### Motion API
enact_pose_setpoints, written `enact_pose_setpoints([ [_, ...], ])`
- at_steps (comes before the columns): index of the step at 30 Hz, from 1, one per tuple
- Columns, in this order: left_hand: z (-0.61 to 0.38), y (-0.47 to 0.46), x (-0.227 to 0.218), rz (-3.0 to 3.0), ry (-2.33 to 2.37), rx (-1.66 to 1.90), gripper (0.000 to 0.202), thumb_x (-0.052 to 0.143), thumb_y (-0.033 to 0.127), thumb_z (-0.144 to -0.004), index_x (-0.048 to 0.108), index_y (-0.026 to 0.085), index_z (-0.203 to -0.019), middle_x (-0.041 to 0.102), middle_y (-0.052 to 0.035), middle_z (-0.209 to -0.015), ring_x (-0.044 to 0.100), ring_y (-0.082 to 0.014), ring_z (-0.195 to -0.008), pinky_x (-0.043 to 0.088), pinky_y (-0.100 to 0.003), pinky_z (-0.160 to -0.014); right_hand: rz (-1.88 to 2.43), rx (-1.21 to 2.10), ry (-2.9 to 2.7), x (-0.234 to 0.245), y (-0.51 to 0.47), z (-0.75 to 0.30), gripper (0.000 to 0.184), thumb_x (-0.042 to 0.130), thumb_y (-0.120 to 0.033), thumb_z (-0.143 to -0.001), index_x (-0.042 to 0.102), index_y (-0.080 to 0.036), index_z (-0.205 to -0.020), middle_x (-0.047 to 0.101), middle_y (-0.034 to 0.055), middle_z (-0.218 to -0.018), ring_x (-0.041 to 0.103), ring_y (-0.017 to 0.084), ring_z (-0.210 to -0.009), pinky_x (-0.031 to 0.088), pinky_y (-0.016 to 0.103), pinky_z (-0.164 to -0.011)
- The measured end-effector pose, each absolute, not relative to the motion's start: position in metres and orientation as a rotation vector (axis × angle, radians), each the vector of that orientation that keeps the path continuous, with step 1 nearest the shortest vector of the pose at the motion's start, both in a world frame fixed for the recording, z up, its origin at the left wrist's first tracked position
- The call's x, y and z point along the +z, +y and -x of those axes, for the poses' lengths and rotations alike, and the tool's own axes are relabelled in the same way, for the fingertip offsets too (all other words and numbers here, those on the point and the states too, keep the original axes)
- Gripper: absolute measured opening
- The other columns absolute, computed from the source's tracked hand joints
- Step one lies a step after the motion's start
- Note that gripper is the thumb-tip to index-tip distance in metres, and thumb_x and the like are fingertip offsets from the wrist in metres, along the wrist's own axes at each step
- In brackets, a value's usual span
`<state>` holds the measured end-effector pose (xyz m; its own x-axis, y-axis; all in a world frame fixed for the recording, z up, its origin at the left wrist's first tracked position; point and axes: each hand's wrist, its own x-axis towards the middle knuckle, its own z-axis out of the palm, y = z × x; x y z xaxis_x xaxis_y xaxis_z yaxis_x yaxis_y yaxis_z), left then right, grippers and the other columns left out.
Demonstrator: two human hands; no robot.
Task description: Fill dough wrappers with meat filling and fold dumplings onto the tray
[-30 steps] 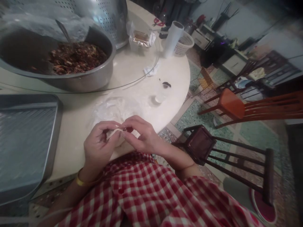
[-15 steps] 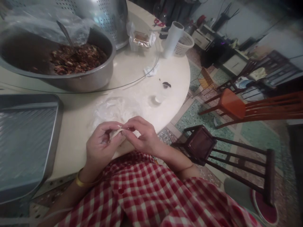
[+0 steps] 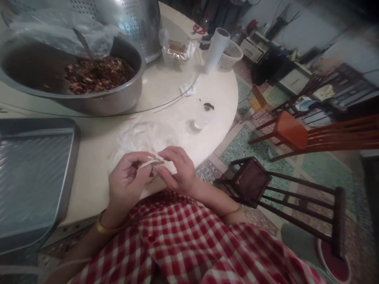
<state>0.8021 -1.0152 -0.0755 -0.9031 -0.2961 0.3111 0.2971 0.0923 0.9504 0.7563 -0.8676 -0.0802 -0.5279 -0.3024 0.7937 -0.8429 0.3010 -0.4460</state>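
My left hand [image 3: 126,183] and my right hand [image 3: 177,169] meet over the near edge of the round cream table [image 3: 219,94]. Both pinch a small pale dumpling wrapper [image 3: 150,162] between fingers and thumbs; the wrapper's folded edge shows between them. A clear plastic bag with pale wrappers [image 3: 142,136] lies on the table just beyond my hands. Further back stands a large metal bowl [image 3: 118,100] of dark chopped filling [image 3: 97,75] with a spoon [image 3: 83,41] in it.
A grey metal tray [image 3: 32,169] sits at the left. A metal colander [image 3: 130,19], a white roll [image 3: 216,47], a white basket [image 3: 232,55] and a small clear cup [image 3: 201,116] are on the table. Wooden chairs [image 3: 284,189] stand to the right on the floor.
My hands have stayed together on the wrapper; the right fingers have shifted slightly along its folded edge. The view has drifted a little.
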Motion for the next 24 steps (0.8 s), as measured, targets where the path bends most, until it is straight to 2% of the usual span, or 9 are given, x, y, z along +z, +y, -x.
enact_pose_setpoints([
  [2, -0.802, -1.015, -0.075, -0.030, -1.947, -1.871, 0.004, 0.072, 0.019, -0.086, 0.069, 0.022, -0.089, 0.075, -0.0002, -0.094, 0.069, -0.0098, -0.073, 0.056, -0.017, -0.059, -0.987, 1.161, -2.019, -0.081, -0.867, -0.757, 0.037, 0.058, -0.032, -0.099, 0.058, -0.010, -0.129, 0.070, 0.0134, -0.105, 0.066, 0.020, -0.097, 0.060, 0.032, -0.080],
  [4, -0.802, -1.015, -0.076, -0.051, -1.944, -1.890, 0.004, 0.072, 0.022, -0.086, 0.069, 0.022, -0.088, 0.075, -0.0005, -0.095, 0.068, -0.0096, -0.071, 0.056, -0.018, -0.059, -0.958, 1.111, -2.059, -0.082, -0.867, -0.757, 0.036, 0.057, -0.033, -0.099, 0.063, -0.009, -0.124, 0.071, 0.0131, -0.101, 0.066, 0.019, -0.092, 0.059, 0.032, -0.078],
  [10, -0.799, -1.016, -0.079, -0.052, -1.919, -1.943, 0.006, 0.075, 0.023, -0.084, 0.070, 0.023, -0.088, 0.075, 0.0013, -0.089, 0.064, -0.0086, -0.062, 0.055, -0.020, -0.055, -0.973, 1.017, -2.158, -0.095, -0.870, -0.759, 0.027, 0.052, -0.024, -0.100, 0.074, -0.014, -0.112, 0.076, 0.0102, -0.092, 0.068, 0.017, -0.079, 0.054, 0.031, -0.071],
  [13, -0.798, -1.017, -0.081, -0.060, -1.934, -1.948, 0.005, 0.074, 0.023, -0.085, 0.070, 0.024, -0.088, 0.075, 0.0011, -0.089, 0.064, -0.0092, -0.062, 0.055, -0.020, -0.055, -0.934, 1.016, -2.194, -0.098, -0.870, -0.761, 0.027, 0.053, -0.030, -0.099, 0.076, -0.020, -0.112, 0.079, 0.0090, -0.093, 0.066, 0.018, -0.072, 0.050, 0.035, -0.065],
  [15, -0.798, -1.018, -0.080, -0.086, -1.935, -1.948, 0.006, 0.074, 0.024, -0.084, 0.070, 0.024, -0.088, 0.075, 0.0008, -0.089, 0.065, -0.0094, -0.061, 0.055, -0.020, -0.054, -0.899, 1.113, -2.256, -0.096, -0.868, -0.762, 0.029, 0.054, -0.037, -0.099, 0.076, -0.023, -0.111, 0.079, 0.0093, -0.098, 0.067, 0.020, -0.075, 0.051, 0.037, -0.069],
  [17, -0.797, -1.021, -0.078, -0.118, -1.928, -1.964, 0.006, 0.074, 0.025, -0.084, 0.070, 0.024, -0.088, 0.075, 0.0006, -0.089, 0.064, -0.0091, -0.057, 0.055, -0.021, -0.052, -0.877, 1.405, -2.267, -0.092, -0.866, -0.761, 0.037, 0.055, -0.048, -0.097, 0.074, -0.023, -0.118, 0.077, 0.0114, -0.114, 0.070, 0.023, -0.093, 0.055, 0.041, -0.084],
  [20, -0.795, -1.027, -0.072, -0.073, -2.032, -1.948, 0.006, 0.074, 0.023, -0.083, 0.070, 0.023, -0.087, 0.076, 0.0011, -0.087, 0.062, -0.0090, -0.052, 0.054, -0.021, -0.049, -0.725, 2.237, -2.135, -0.084, -0.868, -0.753, 0.059, 0.043, -0.063, -0.097, 0.060, -0.023, -0.138, 0.066, 0.0124, -0.138, 0.065, 0.024, -0.120, 0.052, 0.046, -0.103],
  [22, -0.792, -1.032, -0.068, 0.095, -2.204, -1.846, 0.005, 0.073, 0.025, -0.084, 0.071, 0.023, -0.088, 0.077, 0.0012, -0.084, 0.066, -0.0120, -0.059, 0.055, -0.023, -0.054, -0.598, 2.825, -2.006, -0.078, -0.875, -0.745, 0.070, 0.027, -0.069, -0.098, 0.051, -0.023, -0.145, 0.065, 0.0127, -0.138, 0.066, 0.023, -0.120, 0.053, 0.047, -0.103],
  [24, -0.789, -1.037, -0.065, 0.304, -2.376, -1.643, 0.008, 0.071, 0.028, -0.086, 0.072, 0.023, -0.092, 0.076, 0.0015, -0.083, 0.068, -0.0142, -0.065, 0.055, -0.024, -0.058, -0.516, 3.150, -1.987, -0.075, -0.885, -0.739, 0.078, 0.015, -0.074, -0.097, 0.050, -0.023, -0.145, 0.069, 0.0124, -0.130, 0.069, 0.024, -0.112, 0.055, 0.048, -0.099],
])
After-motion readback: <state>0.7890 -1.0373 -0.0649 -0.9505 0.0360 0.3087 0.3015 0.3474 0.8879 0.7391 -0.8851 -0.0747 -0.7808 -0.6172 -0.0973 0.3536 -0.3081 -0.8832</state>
